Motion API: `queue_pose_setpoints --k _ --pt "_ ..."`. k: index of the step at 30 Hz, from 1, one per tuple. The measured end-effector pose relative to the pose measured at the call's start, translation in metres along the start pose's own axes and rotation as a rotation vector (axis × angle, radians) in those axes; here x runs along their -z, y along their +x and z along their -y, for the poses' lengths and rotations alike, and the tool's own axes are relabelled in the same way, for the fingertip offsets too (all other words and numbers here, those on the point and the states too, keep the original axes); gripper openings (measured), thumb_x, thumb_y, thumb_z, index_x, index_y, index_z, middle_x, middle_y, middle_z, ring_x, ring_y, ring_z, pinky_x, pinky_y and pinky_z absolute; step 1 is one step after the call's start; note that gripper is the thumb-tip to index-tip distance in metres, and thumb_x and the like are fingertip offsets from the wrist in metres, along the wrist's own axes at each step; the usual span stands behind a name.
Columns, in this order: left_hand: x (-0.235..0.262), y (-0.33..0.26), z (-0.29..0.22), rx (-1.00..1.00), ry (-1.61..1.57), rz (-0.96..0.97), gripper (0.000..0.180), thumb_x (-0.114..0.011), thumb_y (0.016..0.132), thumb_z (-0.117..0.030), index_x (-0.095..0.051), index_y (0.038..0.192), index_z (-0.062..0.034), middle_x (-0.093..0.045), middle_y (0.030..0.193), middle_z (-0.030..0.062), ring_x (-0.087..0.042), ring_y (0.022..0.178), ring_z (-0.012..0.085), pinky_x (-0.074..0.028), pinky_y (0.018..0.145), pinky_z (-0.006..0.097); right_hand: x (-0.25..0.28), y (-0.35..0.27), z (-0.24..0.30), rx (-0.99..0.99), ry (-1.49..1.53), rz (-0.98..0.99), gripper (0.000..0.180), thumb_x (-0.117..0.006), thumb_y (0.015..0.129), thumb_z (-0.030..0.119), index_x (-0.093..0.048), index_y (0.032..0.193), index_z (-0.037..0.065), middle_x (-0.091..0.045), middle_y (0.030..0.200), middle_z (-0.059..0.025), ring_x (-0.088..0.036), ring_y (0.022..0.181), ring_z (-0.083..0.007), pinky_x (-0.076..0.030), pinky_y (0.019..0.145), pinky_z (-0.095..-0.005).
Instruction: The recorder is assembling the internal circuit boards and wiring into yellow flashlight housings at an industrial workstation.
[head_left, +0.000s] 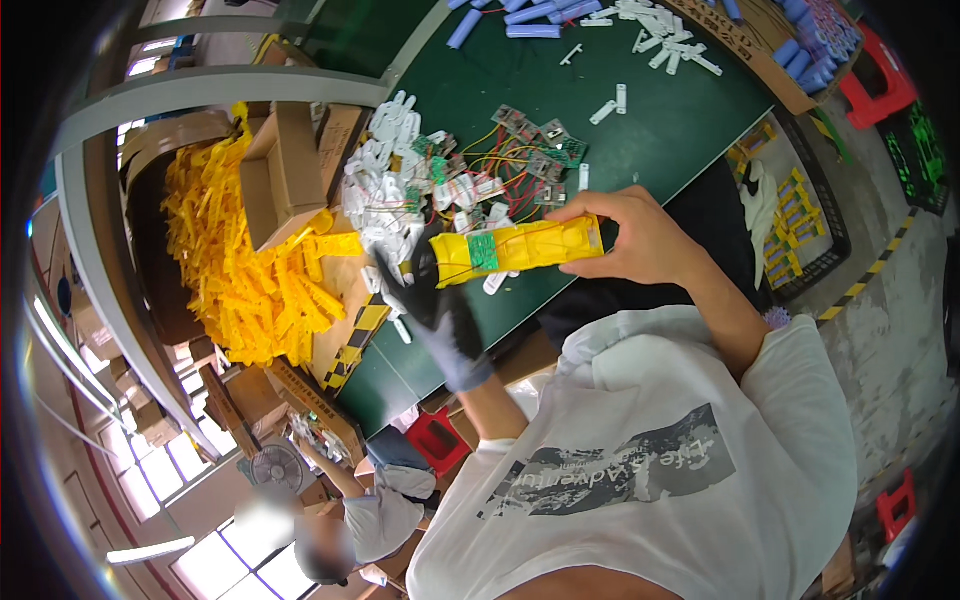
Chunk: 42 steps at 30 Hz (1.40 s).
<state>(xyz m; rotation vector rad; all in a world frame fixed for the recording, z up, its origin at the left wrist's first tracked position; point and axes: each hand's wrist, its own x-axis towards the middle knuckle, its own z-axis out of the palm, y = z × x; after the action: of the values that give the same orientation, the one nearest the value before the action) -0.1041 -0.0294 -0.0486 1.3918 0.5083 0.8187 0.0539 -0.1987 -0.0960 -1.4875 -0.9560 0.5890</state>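
Observation:
My right hand point(640, 237) is bare and pinches the right end of a long yellow plastic casing point(545, 245) between thumb and fingers. A small green circuit board point(483, 252) sits on the casing near its left end, and a thin dark wire runs along it. My left hand point(428, 295), in a grey and black glove, is beside the casing's left end. Its fingers are spread apart and partly blurred; one dark finger lies close against that end. Behind the casing lie circuit boards with red and yellow wires point(515, 165) and a heap of white plastic pieces point(385, 185).
On the left, yellow plastic parts point(250, 270) are piled beside an open cardboard box point(283, 180). Blue cylindrical cells point(533, 32) lie on the green table point(480, 85). At the right stands a black crate point(835, 225) with yellow packs. Another person point(380, 525) works at lower left.

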Motion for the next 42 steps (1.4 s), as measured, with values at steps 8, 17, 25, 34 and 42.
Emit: queue_pose_setpoints --k 8,17,25,34,42 --pt "-0.053 0.011 -0.039 -0.508 1.272 0.706 0.054 -0.080 0.064 -0.018 -0.061 0.114 -0.0120 -0.045 0.135 0.0156 -0.038 0.126 0.0392 -0.028 0.107 0.049 0.018 -0.005 -0.003 0.116 -0.258 -0.047 0.045 -0.080 0.062 0.015 -0.065 0.104 0.007 -0.068 0.098 -0.0063 -0.064 0.086 -0.0270 -0.049 0.078 -0.0340" --pt "-0.038 0.021 -0.023 -0.442 0.960 0.847 0.024 -0.076 0.067 -0.012 -0.061 0.085 -0.0070 -0.061 0.111 0.0112 -0.056 0.104 0.0346 -0.043 0.091 0.046 0.021 -0.012 -0.006 0.202 -0.223 -0.016 0.042 -0.081 0.059 0.015 -0.068 0.099 0.009 -0.068 0.092 -0.0037 -0.061 0.077 -0.0237 -0.048 0.071 -0.0341" --pt "-0.025 0.006 -0.018 -0.398 0.995 0.684 0.030 -0.075 0.066 -0.009 -0.060 0.092 -0.0089 -0.063 0.108 0.0099 -0.058 0.098 0.0345 -0.045 0.088 0.045 0.046 -0.007 -0.003 0.159 -0.187 0.139 0.040 -0.079 0.061 0.019 -0.067 0.100 0.012 -0.069 0.090 -0.0035 -0.060 0.077 -0.0265 -0.047 0.073 -0.0355" --pt "0.000 -0.027 0.059 -0.406 0.873 0.535 0.033 -0.072 0.069 -0.008 -0.057 0.098 -0.0079 -0.060 0.105 0.0145 -0.058 0.090 0.0348 -0.046 0.077 0.043 0.055 0.015 -0.009 0.160 -0.115 0.254 0.033 -0.075 0.073 0.015 -0.065 0.103 0.006 -0.066 0.099 -0.0090 -0.063 0.092 -0.0238 -0.048 0.082 -0.0321" --pt "0.008 0.005 0.075 -0.691 0.946 0.710 0.036 -0.073 0.069 -0.013 -0.056 0.100 -0.0057 -0.060 0.107 0.0109 -0.059 0.092 0.0274 -0.046 0.077 0.040 0.077 0.165 -0.029 0.157 -1.047 -0.175 0.025 -0.071 0.074 0.023 -0.066 0.091 0.005 -0.066 0.083 -0.0121 -0.065 0.080 -0.0308 -0.052 0.068 -0.0412"
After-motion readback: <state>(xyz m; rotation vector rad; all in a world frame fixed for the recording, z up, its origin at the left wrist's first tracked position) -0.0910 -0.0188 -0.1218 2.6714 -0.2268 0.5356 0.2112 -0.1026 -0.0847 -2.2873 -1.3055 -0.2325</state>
